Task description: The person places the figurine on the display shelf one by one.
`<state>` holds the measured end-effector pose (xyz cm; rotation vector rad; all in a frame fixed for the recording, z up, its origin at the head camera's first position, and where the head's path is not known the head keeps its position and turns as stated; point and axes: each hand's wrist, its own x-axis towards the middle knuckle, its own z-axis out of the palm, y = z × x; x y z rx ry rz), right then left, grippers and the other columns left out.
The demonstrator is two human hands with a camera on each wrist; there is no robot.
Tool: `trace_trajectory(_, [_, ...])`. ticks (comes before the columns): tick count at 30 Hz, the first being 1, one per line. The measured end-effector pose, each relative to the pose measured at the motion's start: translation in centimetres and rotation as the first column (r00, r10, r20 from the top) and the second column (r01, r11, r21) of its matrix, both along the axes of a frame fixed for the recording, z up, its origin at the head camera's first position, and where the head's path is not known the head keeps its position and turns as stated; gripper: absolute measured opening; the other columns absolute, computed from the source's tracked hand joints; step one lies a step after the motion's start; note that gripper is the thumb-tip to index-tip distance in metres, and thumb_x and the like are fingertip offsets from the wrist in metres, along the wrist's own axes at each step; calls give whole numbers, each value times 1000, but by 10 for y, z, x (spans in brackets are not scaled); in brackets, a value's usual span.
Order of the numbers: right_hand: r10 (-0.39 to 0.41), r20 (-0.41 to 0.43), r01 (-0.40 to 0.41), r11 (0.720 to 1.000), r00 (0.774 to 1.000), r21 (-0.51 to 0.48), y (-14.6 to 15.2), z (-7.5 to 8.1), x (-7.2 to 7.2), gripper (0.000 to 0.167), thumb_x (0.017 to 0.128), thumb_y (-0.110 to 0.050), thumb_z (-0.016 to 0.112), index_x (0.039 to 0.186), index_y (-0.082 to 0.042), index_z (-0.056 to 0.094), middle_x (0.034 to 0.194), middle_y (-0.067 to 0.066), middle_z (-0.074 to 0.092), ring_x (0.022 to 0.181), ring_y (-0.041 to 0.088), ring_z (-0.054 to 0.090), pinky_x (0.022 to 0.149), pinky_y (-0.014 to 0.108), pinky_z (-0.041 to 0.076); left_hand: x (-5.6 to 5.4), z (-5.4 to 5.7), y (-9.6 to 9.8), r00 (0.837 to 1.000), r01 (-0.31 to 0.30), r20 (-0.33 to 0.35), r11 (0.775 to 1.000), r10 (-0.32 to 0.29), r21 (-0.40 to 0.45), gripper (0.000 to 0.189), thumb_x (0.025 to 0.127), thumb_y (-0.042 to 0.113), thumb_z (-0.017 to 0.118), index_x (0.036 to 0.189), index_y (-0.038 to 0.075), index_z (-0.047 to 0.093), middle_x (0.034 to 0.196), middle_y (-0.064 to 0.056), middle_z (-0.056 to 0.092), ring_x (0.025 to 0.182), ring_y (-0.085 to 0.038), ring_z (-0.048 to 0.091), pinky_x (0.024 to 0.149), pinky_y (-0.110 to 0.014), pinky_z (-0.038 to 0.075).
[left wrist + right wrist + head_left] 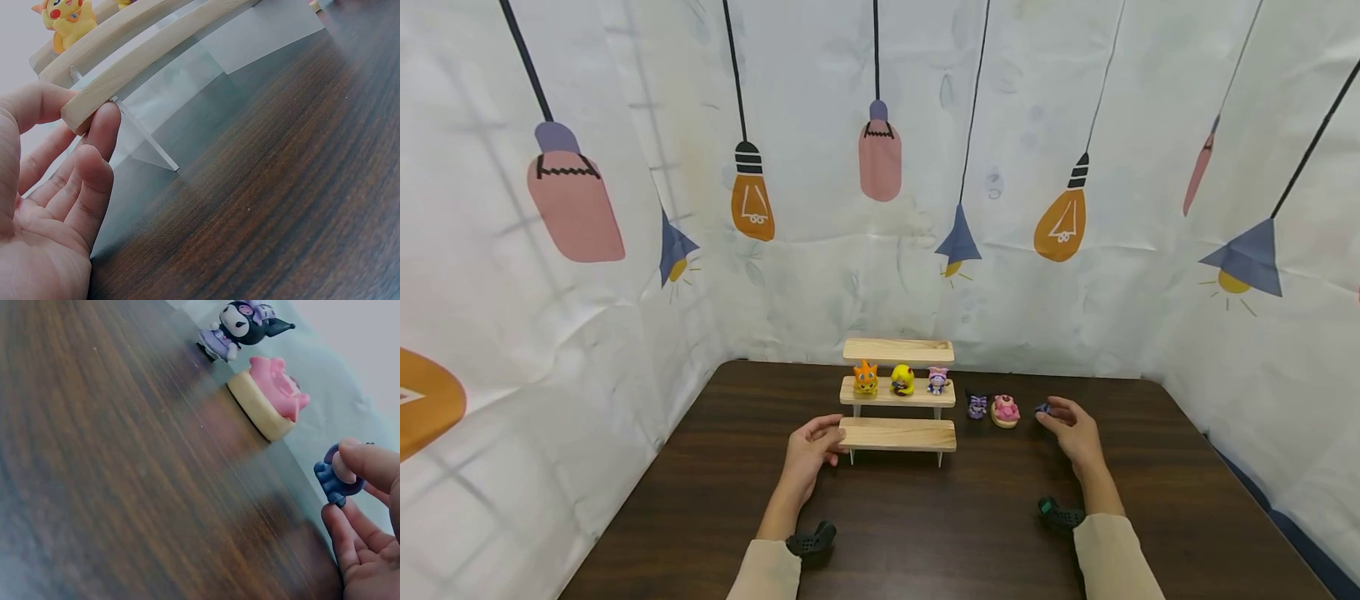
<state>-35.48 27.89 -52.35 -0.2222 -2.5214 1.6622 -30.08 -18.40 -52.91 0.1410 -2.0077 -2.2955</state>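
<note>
A three-tier wooden display stand [917,435] has pale boards on clear supports. My left hand [814,450] grips the left end of its lowest board, with thumb and fingers around the edge in the left wrist view. On the middle board stand an orange-and-yellow figurine [866,379], a yellow figurine [902,381] and a purple-and-white figurine [937,381]. To the right of the stand, my right hand [1075,432] pinches a small dark blue figurine [337,481] between thumb and fingers. Part of it is hidden by the thumb.
Between the stand and my right hand sit a black-and-purple figurine [977,407] and a pink figurine on a cream base [1004,412]. The dark brown table [955,525] ends at a patterned curtain [820,292] behind and at the sides.
</note>
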Motion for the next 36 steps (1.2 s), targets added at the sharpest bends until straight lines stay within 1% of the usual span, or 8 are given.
trace_trajectory(3, [-2,-3,2,1000,1000,18,1,0,3,63,99,-38,67,150,-7,47,143,21,50,131,34,52,92,24,44,0,0,0,1000,2,1,1000,-2,0,35,93,7,72,127,-1,67,92,-3,73,68,-15,70,53,-23,49])
trace_trajectory(5, [-2,-2,2,1000,1000,22,1,1,4,63,99,-39,67,150,-9,47,143,19,50,131,32,52,91,21,43,-1,0,0,1000,0,0,1000,0,3,35,93,7,72,127,-1,67,92,-2,73,68,-15,70,53,-23,49])
trace_trajectory(14, [15,-19,-15,1000,1000,7,1,2,8,59,99,-38,68,147,-8,51,145,21,50,130,34,50,97,30,44,-1,2,0,1000,-1,4,1000,0,10,35,94,7,71,127,-1,67,92,-2,73,68,-16,71,52,-23,48])
trace_trajectory(22, [16,-35,-16,1000,999,-1,1,2,7,58,98,-38,69,144,-6,53,143,22,52,124,30,50,89,25,43,-1,1,0,1000,5,-5,1000,-5,14,35,94,7,71,127,-2,66,92,-2,74,68,-15,71,52,-23,48])
trace_trajectory(28, [29,0,-29,996,1000,-85,-1,3,8,61,98,-38,70,146,-8,50,146,21,47,129,31,44,98,36,40,0,0,0,1000,0,-7,1000,1,4,34,94,7,70,127,-2,66,92,-3,74,67,-15,71,52,-23,49])
trace_trajectory(30, [44,7,-44,994,999,-96,-2,6,8,63,97,-40,69,147,-8,50,148,20,45,129,30,45,98,33,42,0,0,0,1000,-2,-4,1000,2,2,34,94,7,71,127,-2,66,92,-3,74,68,-15,71,53,-23,49])
trace_trajectory(34, [73,-4,-73,993,997,-91,-6,13,9,64,97,-43,69,148,-9,50,146,17,47,125,26,48,91,22,45,-1,-1,0,1000,0,1,1000,0,-1,35,94,7,71,127,-2,66,92,-3,74,68,-15,71,53,-23,49])
trace_trajectory(36, [89,-27,-91,991,996,-94,-10,18,10,64,97,-42,69,147,-8,50,144,17,48,125,25,48,92,23,44,-1,-1,-1,1000,3,-1,1000,-3,0,35,94,7,71,127,-2,66,92,-3,74,68,-15,71,53,-23,49])
